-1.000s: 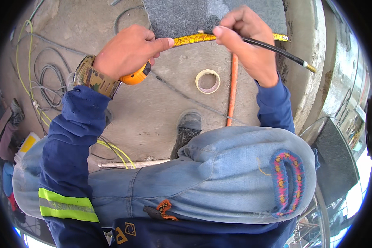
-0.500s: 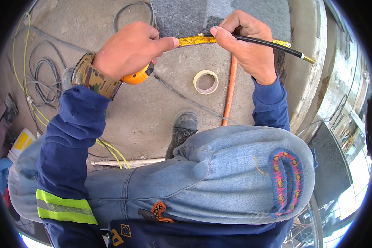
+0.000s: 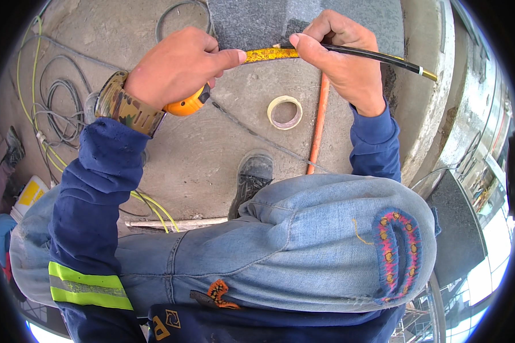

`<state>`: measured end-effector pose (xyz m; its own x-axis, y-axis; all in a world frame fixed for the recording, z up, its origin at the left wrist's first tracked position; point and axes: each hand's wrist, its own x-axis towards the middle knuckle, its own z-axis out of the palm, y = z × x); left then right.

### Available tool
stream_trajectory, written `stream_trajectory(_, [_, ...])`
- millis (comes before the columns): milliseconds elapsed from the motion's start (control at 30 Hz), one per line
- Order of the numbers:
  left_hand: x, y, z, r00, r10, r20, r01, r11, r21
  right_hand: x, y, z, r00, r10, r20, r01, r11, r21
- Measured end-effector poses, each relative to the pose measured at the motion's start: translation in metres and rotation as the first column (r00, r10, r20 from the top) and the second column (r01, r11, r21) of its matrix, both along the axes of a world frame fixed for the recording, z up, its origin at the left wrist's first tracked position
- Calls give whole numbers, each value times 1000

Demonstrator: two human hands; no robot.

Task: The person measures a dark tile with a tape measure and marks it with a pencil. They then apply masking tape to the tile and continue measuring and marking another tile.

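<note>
Tape measure (image 3: 184, 107) and pencil (image 3: 377, 55) meet at a grey slab (image 3: 252, 26)

The left hand (image 3: 174, 68) grasps the orange and black tape measure. Its fingers curl around the case, and its thumb presses on the yellow strip (image 3: 272, 54). The strip runs to the right along the near edge of the slab. The right hand (image 3: 343, 63) pinches the black pencil between thumb and fingers. The pencil's pale tip points left, close to the strip, and its gold end sticks out to the right. The right hand covers part of the strip, so I cannot quite tell if the tip touches anything.

The case looks hard and light, and it should sit well in a palm. The strip looks thin and bendy, and maybe a bit slippery, so a flat thumb seems a good way to pin it. The pencil seems light and stiff, but its tip could snap; the best place to hold it is just behind the tip. The slab looks heavy and hard.

Nearer the person, a roll of tape (image 3: 272, 114) lies on the floor (image 3: 212, 171), just beside an orange pipe (image 3: 319, 126).
</note>
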<state>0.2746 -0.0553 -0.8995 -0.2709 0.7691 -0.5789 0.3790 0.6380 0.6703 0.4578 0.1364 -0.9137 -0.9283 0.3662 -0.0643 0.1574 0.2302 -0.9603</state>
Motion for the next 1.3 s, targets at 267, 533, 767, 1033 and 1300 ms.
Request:
stream_trajectory(267, [1, 0, 2, 1000, 3, -11, -3, 1000, -7, -13, -8, 19, 980, -92, 177, 127, 971, -202])
stream_trajectory(533, [-1, 2, 6, 1000, -4, 19, 4, 1000, -2, -9, -3, 10, 988, -84, 130, 105, 980, -167])
stream_trajectory(767, [0, 1, 4, 1000, 6, 16, -5, 1000, -7, -10, -3, 9, 989, -59, 132, 74, 991, -113])
stream_trajectory(1033, [-2, 2, 2, 1000, 7, 11, -7, 1000, -3, 50, -4, 22, 659, -586, -471, 659, 752, -13])
stream_trajectory(1300, [5, 4, 17, 985, -42, -167, 27, 996, -89, 150, -74, -125, 764, -644, 15, 485, 591, 645])
